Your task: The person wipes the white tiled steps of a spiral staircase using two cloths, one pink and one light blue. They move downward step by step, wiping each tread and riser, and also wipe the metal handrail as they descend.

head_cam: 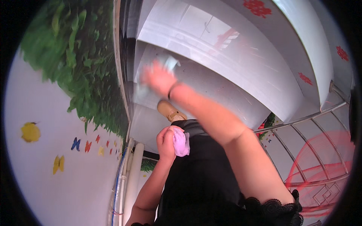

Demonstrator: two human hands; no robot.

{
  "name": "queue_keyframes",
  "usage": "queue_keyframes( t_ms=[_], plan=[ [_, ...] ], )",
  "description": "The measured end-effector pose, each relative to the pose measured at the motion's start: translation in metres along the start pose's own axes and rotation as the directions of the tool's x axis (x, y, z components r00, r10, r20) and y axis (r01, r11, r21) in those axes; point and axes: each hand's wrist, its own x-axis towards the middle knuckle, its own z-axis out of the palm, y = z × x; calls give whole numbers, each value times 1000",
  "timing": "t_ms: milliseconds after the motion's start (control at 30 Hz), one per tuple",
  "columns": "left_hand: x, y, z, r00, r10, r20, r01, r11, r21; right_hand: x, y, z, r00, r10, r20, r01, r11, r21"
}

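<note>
My left hand (167,142), held close to my body, is closed around a crumpled pink-purple cloth (181,142). Stretched out ahead, my right hand (159,77) is motion-blurred and has a dark band at its wrist. A pale blue-green cloth (170,62) shows under and beside the fingers of that hand, against a glossy grey-white step (203,84) with small dark specks on it. The blur hides how the right fingers hold this cloth.
Further white steps with red decorations (256,8) rise ahead. A metal railing (299,121) with red netting stands at the right. At the left are a wall with painted butterflies (58,164), green foliage and pale pipes (134,175). A tan shoe (168,110) is below my right arm.
</note>
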Motion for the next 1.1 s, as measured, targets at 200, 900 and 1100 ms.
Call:
queue_keyframes(
  t_ms=[200,900,1100],
  plan=[
    [-17,8,18,985,8,174,-13,1000,29,-70,31,-120,929,-348,-128,317,925,-211],
    [101,40,45,971,235,47,-239,941,241,-265,278,-236,521,60,-851,-675,639,-369],
    [122,65,68,957,246,152,-279,922,270,-263,265,-241,543,98,-834,-676,641,-365]
  ],
)
